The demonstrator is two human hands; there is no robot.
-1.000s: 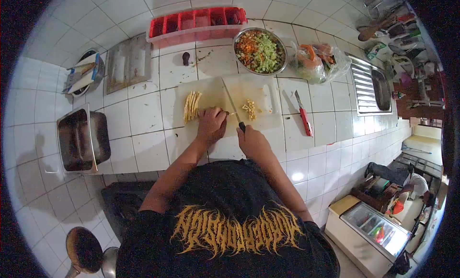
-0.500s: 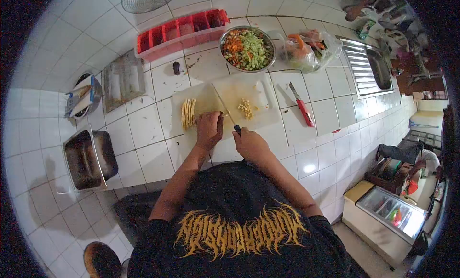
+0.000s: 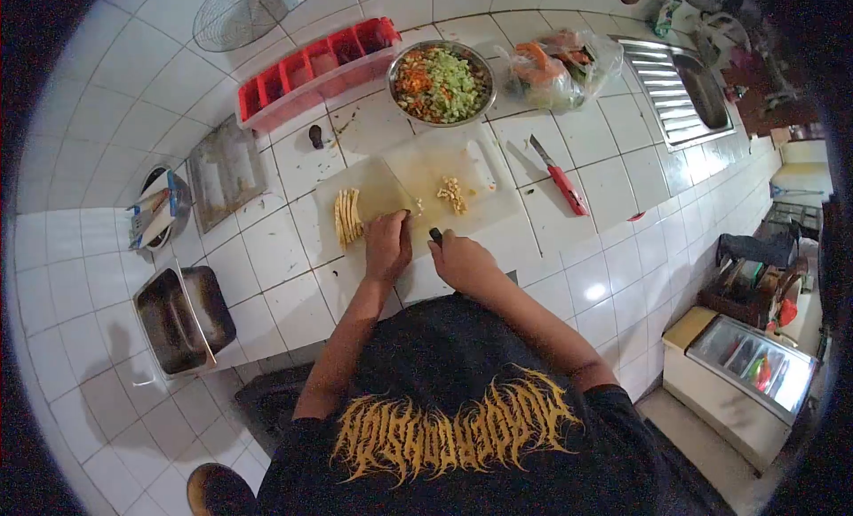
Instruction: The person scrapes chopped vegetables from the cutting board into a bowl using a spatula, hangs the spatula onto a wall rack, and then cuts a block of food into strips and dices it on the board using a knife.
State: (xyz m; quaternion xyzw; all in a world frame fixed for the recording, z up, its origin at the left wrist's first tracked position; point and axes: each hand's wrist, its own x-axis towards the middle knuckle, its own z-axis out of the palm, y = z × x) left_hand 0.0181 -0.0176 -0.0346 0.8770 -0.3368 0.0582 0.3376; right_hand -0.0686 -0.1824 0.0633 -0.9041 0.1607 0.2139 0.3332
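On a pale cutting board (image 3: 487,216), my left hand (image 3: 388,242) has its fingers curled down over a pale yellow strip, most of it hidden beneath them. My right hand (image 3: 466,262) is wrapped around the black handle of a kitchen knife (image 3: 435,236). Its blade points away and to the left, just right of my left fingertips, and blends with the board. A bundle of pale yellow strips (image 3: 347,218) lies left of my left hand. Small diced pieces (image 3: 452,196) form a pile right of the blade, and a few bits (image 3: 419,203) lie beside it.
Behind the board stands a metal bowl (image 3: 491,96) of diced orange and green vegetables. Left of it is a red compartment box (image 3: 311,88); right, a plastic bag of vegetables (image 3: 569,76). A red-handled knife (image 3: 565,189) lies on the tiles. A sink (image 3: 702,94) is far right.
The whole view has shifted and turned slightly. The knife in my right hand has moved a little relative to the board, and small cut bits now show by my left fingertips.
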